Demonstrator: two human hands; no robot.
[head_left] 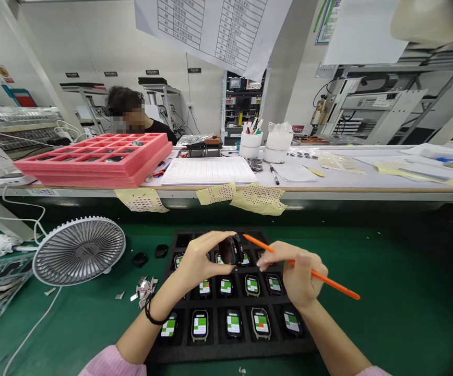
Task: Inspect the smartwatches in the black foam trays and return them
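Dark, rounded smartwatch body (229,250), edge-on, pinched between thumb and fingers of the left hand (201,261) above the far rows of the black foam tray (211,354); slim orange plastic stick (336,285) gripped between thumb and fingers of the right hand (301,271), its tip near the watch. Tray compartments contain square-faced watches with lit green-and-white screens (200,325), some also showing red. Pink foam tray stack (132,175), upper left: compartments, several containing dark round-edged pieces (114,159)

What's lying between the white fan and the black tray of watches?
Between the fan and the black tray, the head view shows two small black pieces and some silvery scraps.
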